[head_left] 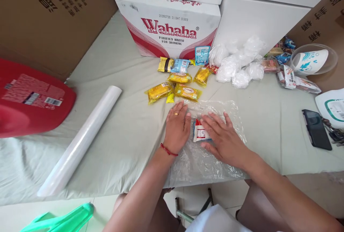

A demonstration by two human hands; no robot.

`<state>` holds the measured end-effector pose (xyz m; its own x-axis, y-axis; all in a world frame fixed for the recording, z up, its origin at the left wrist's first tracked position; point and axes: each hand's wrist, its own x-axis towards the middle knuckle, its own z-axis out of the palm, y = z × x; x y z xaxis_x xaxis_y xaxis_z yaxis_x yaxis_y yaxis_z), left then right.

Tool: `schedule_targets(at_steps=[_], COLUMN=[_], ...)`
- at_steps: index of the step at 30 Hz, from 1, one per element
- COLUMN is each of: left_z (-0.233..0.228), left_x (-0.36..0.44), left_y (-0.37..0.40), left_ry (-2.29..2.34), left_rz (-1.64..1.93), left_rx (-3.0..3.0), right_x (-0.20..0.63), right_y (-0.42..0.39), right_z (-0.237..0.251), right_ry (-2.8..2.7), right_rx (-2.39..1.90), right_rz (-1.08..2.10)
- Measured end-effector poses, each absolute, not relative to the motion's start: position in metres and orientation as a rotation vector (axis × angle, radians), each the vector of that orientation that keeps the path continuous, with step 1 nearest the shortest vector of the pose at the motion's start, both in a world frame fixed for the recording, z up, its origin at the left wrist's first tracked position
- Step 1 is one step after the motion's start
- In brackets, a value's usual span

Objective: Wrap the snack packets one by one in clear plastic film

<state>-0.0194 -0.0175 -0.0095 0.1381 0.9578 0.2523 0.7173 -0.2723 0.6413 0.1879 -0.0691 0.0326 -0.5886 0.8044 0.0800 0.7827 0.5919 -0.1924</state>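
A sheet of clear plastic film lies crinkled on the cloth near the front edge. On it rests a small red, white and blue snack packet. My left hand lies flat on the film just left of the packet, fingers stretched out and pointing away from me. My right hand is spread over the packet's right side and hides part of it. Whether its fingers press on the packet I cannot tell. Just beyond my hands are several yellow-wrapped snacks and a light blue packet.
A roll of plastic film lies at left, beside a red jug. Behind stand a Wahaha carton and a heap of film-wrapped bundles. At right are a phone, a white bottle and a paper cup.
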Motion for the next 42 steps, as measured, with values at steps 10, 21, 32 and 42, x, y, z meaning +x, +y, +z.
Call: schedule_targets(at_steps=[10, 21, 32, 42], left_z=[0.013, 0.009, 0.0, 0.011], left_x=[-0.01, -0.022, -0.019, -0.047], left_y=[-0.037, -0.056, -0.066, -0.051], left_ry=[1.665, 1.003, 1.109, 1.113], left_rz=[1.2, 0.753, 0.496, 0.631], left_rx=[2.141, 2.614, 2.594, 2.137], right_x=[0.211, 0.195, 0.202, 0.211], right_y=[-0.025, 0.079, 0.021, -0.051], right_z=[0.052, 0.039, 0.081, 0.041], right_ry=[-2.311, -2.543, -2.564, -2.564], right_rx=[-1.451, -1.659, -0.938, -0.903], right_rz=[0.406, 0.695, 0.816, 0.699])
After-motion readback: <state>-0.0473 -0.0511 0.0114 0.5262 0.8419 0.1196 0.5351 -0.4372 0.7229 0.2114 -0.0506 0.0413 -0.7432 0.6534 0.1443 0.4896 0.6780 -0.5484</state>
